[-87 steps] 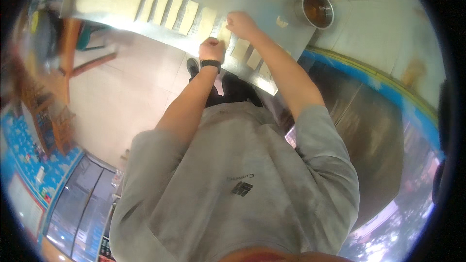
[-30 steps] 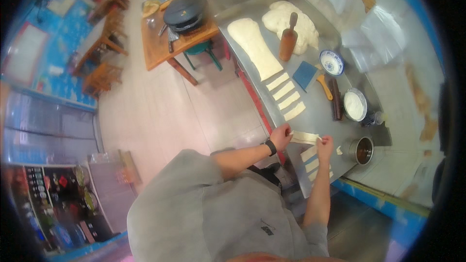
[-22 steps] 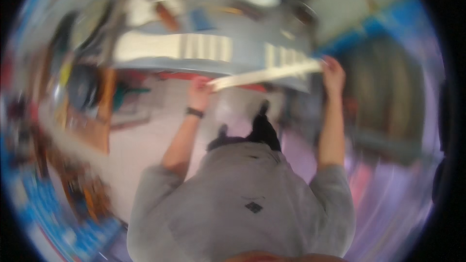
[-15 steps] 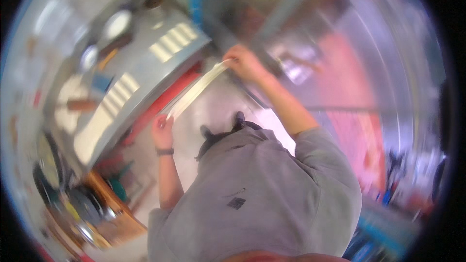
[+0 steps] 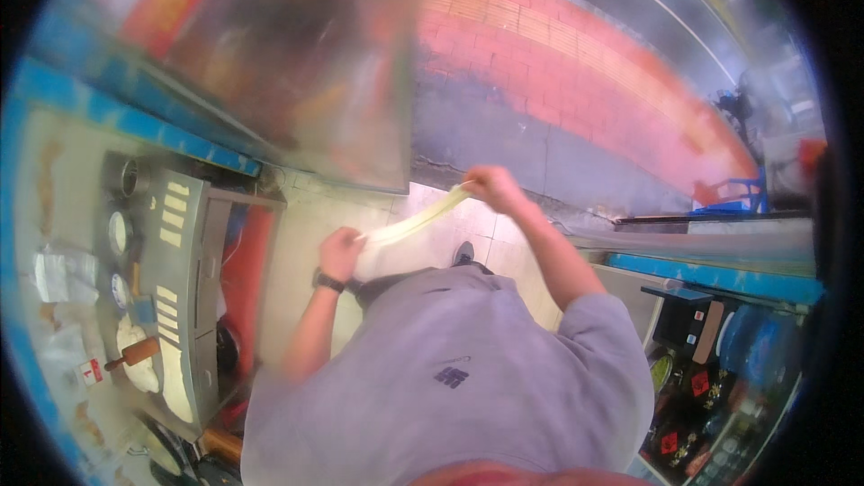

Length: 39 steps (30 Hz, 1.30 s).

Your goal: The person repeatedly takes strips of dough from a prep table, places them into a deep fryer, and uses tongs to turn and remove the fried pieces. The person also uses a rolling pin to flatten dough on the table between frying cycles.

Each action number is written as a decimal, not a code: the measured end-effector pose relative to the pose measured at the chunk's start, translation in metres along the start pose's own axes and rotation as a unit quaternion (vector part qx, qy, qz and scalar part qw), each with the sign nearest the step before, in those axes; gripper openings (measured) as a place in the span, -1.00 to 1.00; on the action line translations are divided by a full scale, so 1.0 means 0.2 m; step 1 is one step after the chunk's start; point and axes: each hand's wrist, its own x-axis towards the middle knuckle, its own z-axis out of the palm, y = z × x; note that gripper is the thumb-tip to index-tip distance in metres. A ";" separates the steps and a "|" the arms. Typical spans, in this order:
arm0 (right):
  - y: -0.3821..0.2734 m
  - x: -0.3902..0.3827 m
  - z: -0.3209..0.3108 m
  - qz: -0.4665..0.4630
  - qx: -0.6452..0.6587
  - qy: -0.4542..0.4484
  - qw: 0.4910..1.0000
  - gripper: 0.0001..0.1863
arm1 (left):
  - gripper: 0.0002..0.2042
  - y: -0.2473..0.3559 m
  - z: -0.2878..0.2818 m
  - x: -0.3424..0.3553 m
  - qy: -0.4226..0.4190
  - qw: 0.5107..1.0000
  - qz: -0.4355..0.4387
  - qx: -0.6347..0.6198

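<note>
A long pale strip of dough (image 5: 409, 222) hangs stretched in mid-air between my hands, sagging a little. My left hand (image 5: 342, 252), with a dark watch on its wrist, is closed on the near left end. My right hand (image 5: 493, 187) grips the other end, higher and further to the right. Off to the left is the steel worktable (image 5: 210, 297), bearing several short cut strips (image 5: 166, 306), a longer dough slab (image 5: 177, 381) and a rolling pin (image 5: 135, 354).
A doorway opens onto red paving (image 5: 558, 63) ahead, beside a translucent hanging panel (image 5: 342, 81). At the lower right stands a shelf of dark trays and goods (image 5: 688, 369). My foot (image 5: 463, 252) is on the tiled floor (image 5: 301, 216).
The strip, lifted off the worktable, is now held out in the air. My body and view have swung right, away from the table toward the doorway, leaving the table at my left.
</note>
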 end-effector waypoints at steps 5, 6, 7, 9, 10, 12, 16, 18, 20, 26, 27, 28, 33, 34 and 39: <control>0.48 0.08 -0.80 0.037 -0.032 0.148 0.988 -0.84 | -0.88 0.46 0.53 0.33 -0.032 0.998 0.048 0.002; 0.53 0.13 -0.92 0.022 -0.035 0.167 0.985 -0.84 | -0.87 0.54 0.60 0.39 -0.030 0.998 0.063 0.003; 0.56 0.19 -1.04 0.006 -0.038 0.185 0.982 -0.83 | -0.86 0.61 0.65 0.46 -0.027 0.997 0.079 0.004; 0.61 0.36 -1.25 -0.008 -0.037 0.204 0.978 -0.83 | -0.86 0.76 0.78 0.63 -0.008 0.993 0.114 0.028; 0.61 0.45 -1.32 -0.014 -0.036 0.216 0.976 -0.83 | -0.86 0.81 0.82 0.71 0.006 0.990 0.134 0.051; 0.51 0.65 -1.44 -0.016 -0.052 0.205 0.977 -0.83 | -0.86 0.89 0.86 0.88 0.002 0.992 0.118 0.034; 0.45 1.10 -1.63 -0.083 -0.045 0.200 0.975 -0.83 | -0.88 1.09 0.92 1.26 0.013 0.989 0.074 -0.130; 0.42 1.39 -1.73 -0.096 -0.070 0.195 0.974 -0.82 | -0.87 1.16 0.91 1.46 0.051 0.982 0.092 -0.158; 0.42 1.64 -1.80 -0.097 -0.072 0.180 0.976 -0.82 | -0.87 1.24 0.89 1.59 0.079 0.975 0.076 -0.191; 0.34 2.48 -2.14 -0.118 -0.034 0.169 0.978 -0.81 | -0.88 1.26 0.73 1.89 0.188 0.959 0.021 -0.210; 0.33 2.63 -2.20 -0.117 -0.013 0.167 0.979 -0.81 | -0.88 1.27 0.69 1.92 0.212 0.952 -0.003 -0.219; 0.31 2.80 -2.28 -0.121 0.009 0.168 0.978 -0.80 | -0.89 1.22 0.66 1.96 0.233 0.950 -0.014 -0.206; 0.30 3.80 -2.75 -0.199 0.036 0.251 0.947 -0.78 | -0.86 1.14 0.57 2.14 0.373 0.887 -0.094 -0.257; 0.24 3.98 -2.79 -0.217 0.049 0.266 0.938 -0.78 | -0.86 1.14 0.56 2.18 0.391 0.876 -0.099 -0.265; -0.20 4.75 -2.58 -0.310 0.166 0.098 0.931 -0.77 | -0.86 1.40 0.48 2.55 0.481 0.830 -0.096 -0.267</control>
